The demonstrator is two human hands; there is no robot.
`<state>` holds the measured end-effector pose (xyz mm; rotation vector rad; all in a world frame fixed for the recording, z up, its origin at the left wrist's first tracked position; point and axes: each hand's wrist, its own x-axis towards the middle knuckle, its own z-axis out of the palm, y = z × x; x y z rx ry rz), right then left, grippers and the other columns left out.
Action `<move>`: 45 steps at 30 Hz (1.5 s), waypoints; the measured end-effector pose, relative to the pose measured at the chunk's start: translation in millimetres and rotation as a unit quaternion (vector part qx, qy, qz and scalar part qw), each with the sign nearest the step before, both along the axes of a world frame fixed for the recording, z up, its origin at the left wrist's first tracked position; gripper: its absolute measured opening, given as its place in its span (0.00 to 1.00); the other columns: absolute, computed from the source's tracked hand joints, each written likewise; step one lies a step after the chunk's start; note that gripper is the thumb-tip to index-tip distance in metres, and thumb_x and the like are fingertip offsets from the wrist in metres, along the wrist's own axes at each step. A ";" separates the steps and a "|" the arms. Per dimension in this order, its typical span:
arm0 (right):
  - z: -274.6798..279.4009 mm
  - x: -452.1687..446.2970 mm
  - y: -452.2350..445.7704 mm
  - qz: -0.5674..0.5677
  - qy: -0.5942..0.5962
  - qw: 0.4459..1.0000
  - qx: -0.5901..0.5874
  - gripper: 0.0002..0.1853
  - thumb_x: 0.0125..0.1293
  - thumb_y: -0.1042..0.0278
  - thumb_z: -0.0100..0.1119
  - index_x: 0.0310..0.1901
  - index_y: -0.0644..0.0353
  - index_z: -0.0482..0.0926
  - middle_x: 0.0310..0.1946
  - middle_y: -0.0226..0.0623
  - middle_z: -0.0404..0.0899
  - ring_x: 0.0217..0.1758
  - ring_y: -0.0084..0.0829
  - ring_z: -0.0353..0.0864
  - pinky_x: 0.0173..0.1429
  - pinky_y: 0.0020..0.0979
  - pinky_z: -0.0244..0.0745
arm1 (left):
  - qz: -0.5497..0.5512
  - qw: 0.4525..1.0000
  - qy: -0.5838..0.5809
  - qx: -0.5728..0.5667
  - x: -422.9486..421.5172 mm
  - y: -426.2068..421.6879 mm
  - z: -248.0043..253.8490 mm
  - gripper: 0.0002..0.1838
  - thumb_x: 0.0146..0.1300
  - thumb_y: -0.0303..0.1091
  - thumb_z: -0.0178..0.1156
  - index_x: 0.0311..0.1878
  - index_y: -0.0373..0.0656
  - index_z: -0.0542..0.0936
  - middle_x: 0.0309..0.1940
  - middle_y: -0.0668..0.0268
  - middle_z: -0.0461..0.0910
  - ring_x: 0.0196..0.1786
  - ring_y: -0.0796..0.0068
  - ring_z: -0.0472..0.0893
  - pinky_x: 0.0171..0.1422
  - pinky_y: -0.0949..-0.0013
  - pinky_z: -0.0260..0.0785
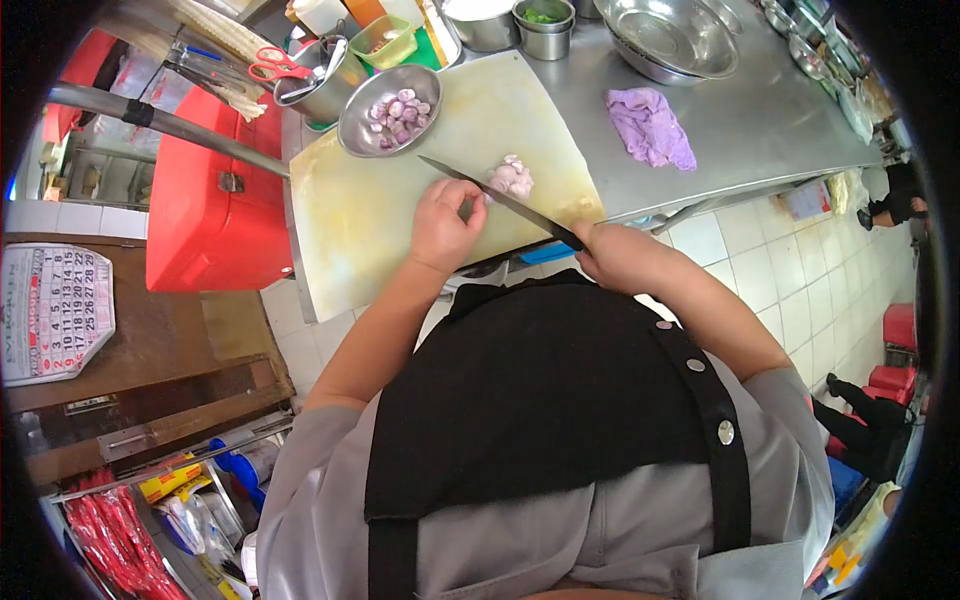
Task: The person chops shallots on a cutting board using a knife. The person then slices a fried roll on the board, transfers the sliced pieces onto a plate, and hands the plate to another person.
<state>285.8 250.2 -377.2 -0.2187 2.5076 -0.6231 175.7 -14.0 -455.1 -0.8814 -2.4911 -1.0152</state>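
My right hand (610, 255) is closed round the dark handle of a long knife (510, 204), its blade slanting up and left across the cutting board (350, 220). My left hand (447, 222) rests on the board just below the blade, fingers curled; a bit of shallot seems to show at its fingertips. Beyond the blade lies a small pile of cut shallots (513, 178). A metal bowl (352, 127) holding purple shallots (402, 118) sits on the board's far left part.
A purple cloth (650, 127) lies on the steel counter (590, 110), with metal bowls (670, 40) behind it. Red scissors (280, 66) stand in a metal container at the upper left. A red cooler box (215, 200) is left of the board. Other people are partly visible far right.
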 end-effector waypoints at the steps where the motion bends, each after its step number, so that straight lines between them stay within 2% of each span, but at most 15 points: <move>1: -1.1 -1.6 2.6 0.006 0.015 1.000 -0.021 0.14 0.74 0.65 0.56 0.54 0.65 0.74 0.42 0.58 0.84 0.50 0.60 0.84 0.55 0.55 0.77 | -0.004 1.000 0.002 -0.001 -0.5 -0.7 2.3 0.07 0.59 0.27 0.69 0.41 0.42 0.83 0.37 0.59 0.84 0.42 0.57 0.83 0.49 0.58 0.78; 4: -2.4 2.5 8.4 -0.006 0.031 0.998 -0.051 0.15 0.74 0.64 0.57 0.54 0.65 0.73 0.42 0.59 0.84 0.51 0.60 0.84 0.56 0.55 0.77 | -0.020 0.997 0.078 0.009 1.3 3.0 9.6 0.10 0.59 0.27 0.69 0.44 0.43 0.83 0.39 0.59 0.84 0.44 0.57 0.83 0.52 0.57 0.77; 7: 0.0 6.7 12.1 -0.016 0.024 0.999 -0.044 0.15 0.75 0.64 0.57 0.55 0.65 0.73 0.42 0.60 0.84 0.51 0.60 0.83 0.56 0.55 0.77 | -0.023 0.998 0.055 -0.015 1.6 2.1 7.8 0.12 0.60 0.27 0.69 0.47 0.43 0.83 0.40 0.59 0.85 0.45 0.56 0.83 0.54 0.56 0.76; 10: 2.6 6.9 9.8 -0.022 0.017 0.999 -0.044 0.15 0.75 0.64 0.57 0.55 0.65 0.73 0.42 0.60 0.84 0.51 0.61 0.83 0.55 0.55 0.76 | 0.009 0.999 -0.040 -0.013 6.0 0.6 11.6 0.11 0.60 0.26 0.68 0.46 0.42 0.83 0.39 0.59 0.84 0.45 0.55 0.83 0.53 0.55 0.77; 13: 1.0 6.4 8.2 -0.022 0.016 0.999 -0.035 0.15 0.75 0.63 0.57 0.54 0.65 0.73 0.42 0.59 0.84 0.51 0.61 0.83 0.55 0.56 0.76 | 0.008 0.998 -0.064 0.015 3.6 -0.6 7.0 0.10 0.60 0.25 0.66 0.45 0.41 0.83 0.36 0.59 0.83 0.43 0.55 0.83 0.51 0.55 0.76; 16: 0.8 9.7 9.6 -0.015 0.033 0.999 -0.020 0.14 0.74 0.64 0.57 0.54 0.64 0.74 0.42 0.59 0.84 0.51 0.61 0.83 0.55 0.56 0.76 | -0.030 0.999 0.009 -0.036 -1.9 -1.7 7.7 0.08 0.60 0.25 0.64 0.43 0.41 0.82 0.35 0.58 0.83 0.42 0.55 0.82 0.50 0.55 0.76; 22: 10.9 19.5 15.9 -0.003 0.066 0.998 -0.006 0.12 0.73 0.67 0.56 0.52 0.63 0.73 0.41 0.57 0.84 0.49 0.60 0.84 0.54 0.56 0.77 | -0.009 0.999 -0.029 -0.014 2.9 0.4 9.8 0.06 0.59 0.26 0.66 0.40 0.40 0.81 0.36 0.57 0.83 0.43 0.53 0.83 0.50 0.54 0.76; 26: 15.4 21.6 17.3 0.007 0.076 0.997 -0.003 0.10 0.73 0.69 0.55 0.51 0.63 0.73 0.40 0.57 0.84 0.49 0.60 0.84 0.54 0.56 0.77 | -0.020 1.000 0.017 -0.010 -0.9 -0.6 4.4 0.06 0.57 0.26 0.67 0.37 0.40 0.81 0.35 0.57 0.83 0.42 0.53 0.83 0.48 0.54 0.76; 28: -0.8 14.5 11.4 0.008 0.056 0.998 0.021 0.10 0.73 0.69 0.55 0.52 0.62 0.74 0.40 0.56 0.84 0.48 0.60 0.84 0.54 0.56 0.77 | -0.021 1.000 0.017 -0.008 0.0 -0.1 4.3 0.06 0.56 0.25 0.67 0.36 0.40 0.81 0.34 0.58 0.83 0.41 0.52 0.82 0.48 0.54 0.76; 32: 1.6 4.3 3.7 0.020 0.058 0.997 0.040 0.11 0.73 0.69 0.55 0.53 0.62 0.74 0.39 0.56 0.84 0.47 0.60 0.84 0.53 0.56 0.77 | -0.026 0.999 0.034 -0.004 -2.2 0.0 2.2 0.07 0.55 0.24 0.66 0.36 0.43 0.80 0.34 0.60 0.82 0.41 0.52 0.81 0.48 0.52 0.75; 36: 18.0 13.3 16.2 0.025 0.086 0.996 0.010 0.12 0.74 0.67 0.56 0.53 0.63 0.73 0.38 0.56 0.84 0.46 0.61 0.84 0.51 0.56 0.77 | -0.029 0.998 0.063 0.006 0.7 0.2 4.3 0.07 0.54 0.24 0.67 0.35 0.44 0.80 0.33 0.61 0.82 0.40 0.53 0.81 0.47 0.53 0.75; 41: 1.4 1.6 3.3 0.023 0.036 0.999 0.034 0.12 0.73 0.67 0.56 0.53 0.62 0.75 0.39 0.56 0.85 0.47 0.60 0.84 0.53 0.56 0.77 | -0.023 0.999 0.046 -0.005 1.9 -0.8 4.6 0.07 0.55 0.23 0.68 0.37 0.43 0.83 0.35 0.59 0.84 0.42 0.53 0.83 0.49 0.56 0.77; 42: 2.6 0.6 2.7 0.028 0.060 0.998 0.023 0.12 0.73 0.67 0.56 0.52 0.62 0.75 0.39 0.56 0.84 0.47 0.60 0.84 0.52 0.56 0.77 | -0.021 0.999 0.050 0.000 3.0 -0.5 4.6 0.07 0.55 0.23 0.68 0.37 0.43 0.83 0.35 0.59 0.83 0.42 0.53 0.83 0.49 0.56 0.77; 45: 23.3 5.2 12.4 0.024 0.071 0.997 0.008 0.12 0.73 0.67 0.56 0.52 0.63 0.75 0.39 0.58 0.84 0.46 0.61 0.84 0.52 0.56 0.77 | -0.022 0.998 0.059 0.007 1.4 -1.9 4.0 0.07 0.55 0.23 0.68 0.37 0.42 0.84 0.35 0.59 0.83 0.41 0.53 0.83 0.48 0.56 0.77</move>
